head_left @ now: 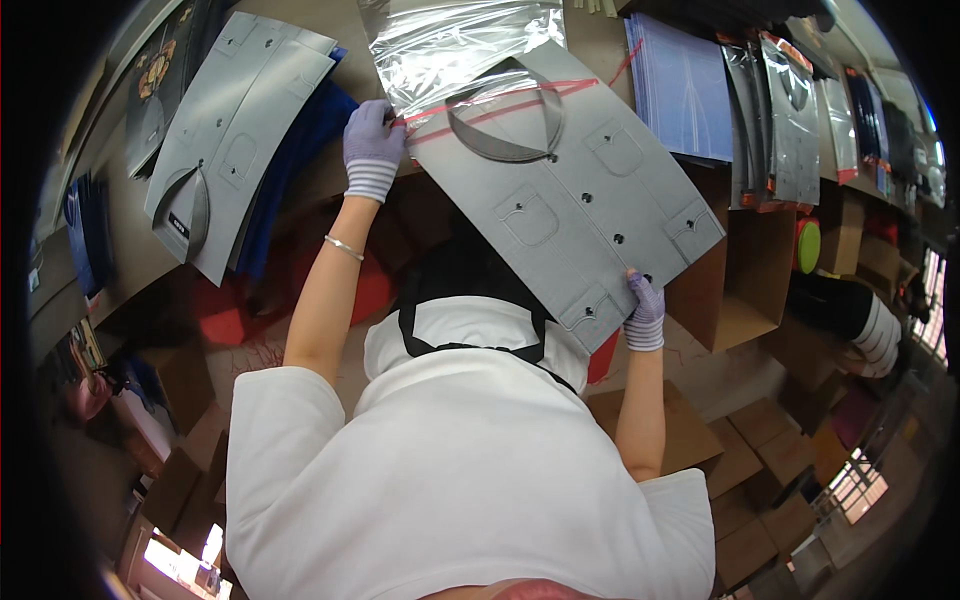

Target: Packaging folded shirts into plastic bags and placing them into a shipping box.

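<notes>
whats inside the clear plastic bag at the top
The collar end of the folded grey shirt is inside the clear plastic bag; the rest sticks out. The bag's far end looks empty.

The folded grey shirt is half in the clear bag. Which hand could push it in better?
Probably the right hand: it grips the folded grey shirt at its bottom edge, the end outside the clear plastic bag. The left hand holds the bag's mouth open.

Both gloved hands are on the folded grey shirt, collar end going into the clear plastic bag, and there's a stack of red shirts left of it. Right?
Not quite: in the head view the stack to the left is grey shirts over blue, not red. The rest holds.
</notes>
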The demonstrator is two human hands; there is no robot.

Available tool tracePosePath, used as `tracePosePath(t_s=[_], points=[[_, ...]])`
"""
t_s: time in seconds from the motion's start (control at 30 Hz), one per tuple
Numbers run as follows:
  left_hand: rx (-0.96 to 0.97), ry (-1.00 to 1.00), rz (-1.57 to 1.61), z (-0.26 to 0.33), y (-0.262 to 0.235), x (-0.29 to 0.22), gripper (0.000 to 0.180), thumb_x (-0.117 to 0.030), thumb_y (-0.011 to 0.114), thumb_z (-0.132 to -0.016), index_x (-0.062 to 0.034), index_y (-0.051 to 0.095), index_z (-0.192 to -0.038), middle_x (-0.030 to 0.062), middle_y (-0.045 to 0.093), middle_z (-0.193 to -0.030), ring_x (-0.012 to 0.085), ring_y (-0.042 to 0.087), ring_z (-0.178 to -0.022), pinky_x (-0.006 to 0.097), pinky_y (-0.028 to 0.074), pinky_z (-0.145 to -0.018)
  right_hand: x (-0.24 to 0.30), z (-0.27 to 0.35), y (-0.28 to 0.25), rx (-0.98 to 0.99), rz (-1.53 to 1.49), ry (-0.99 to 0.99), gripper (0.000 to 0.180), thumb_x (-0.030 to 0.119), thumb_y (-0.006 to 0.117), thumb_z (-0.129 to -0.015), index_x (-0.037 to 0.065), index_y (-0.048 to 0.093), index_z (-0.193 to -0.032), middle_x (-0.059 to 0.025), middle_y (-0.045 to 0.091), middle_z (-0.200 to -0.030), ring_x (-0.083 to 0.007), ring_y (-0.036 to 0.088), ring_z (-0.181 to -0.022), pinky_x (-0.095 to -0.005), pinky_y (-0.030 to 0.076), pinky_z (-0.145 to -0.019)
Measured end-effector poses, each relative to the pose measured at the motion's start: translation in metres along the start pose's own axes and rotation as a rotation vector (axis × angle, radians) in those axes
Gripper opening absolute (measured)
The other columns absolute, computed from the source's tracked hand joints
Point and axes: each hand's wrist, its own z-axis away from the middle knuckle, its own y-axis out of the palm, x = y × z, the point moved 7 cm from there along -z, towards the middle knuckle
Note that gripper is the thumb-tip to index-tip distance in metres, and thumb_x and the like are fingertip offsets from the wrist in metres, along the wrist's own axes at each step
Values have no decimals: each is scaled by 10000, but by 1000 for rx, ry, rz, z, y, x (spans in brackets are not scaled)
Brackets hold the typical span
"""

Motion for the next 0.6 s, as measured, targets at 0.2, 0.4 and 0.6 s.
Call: tracePosePath(t_s=[0.2,0.4,0.6], points=[[-17,41,110,24,-19,-16,117,-56,626,-722,-17,584,-824,112,583,-859,263,564,-811,322,455,-742,2,15,19,-49,-146,26,525,154,674,-700,21,451,-1156,-66,525,-1020,-198,524,-912,-334,440,-821],[-133,148,-35,29,-25,-17,124,-63,609,-734,-12,600,-847,116,593,-865,280,558,-807,346,449,-735,-16,28,23,-57,-205,114,500,158,667,-713,13,458,-1144,-73,534,-1006,-201,527,-913,-333,440,-822],[-131,79,-135,37,-28,-31,147,-53,615,-707,-25,612,-852,108,597,-866,270,556,-800,343,448,-706,-16,39,47,-177,-196,47,446,179,658,-728,7,482,-1100,-71,533,-986,-187,522,-876,-316,433,-789]])
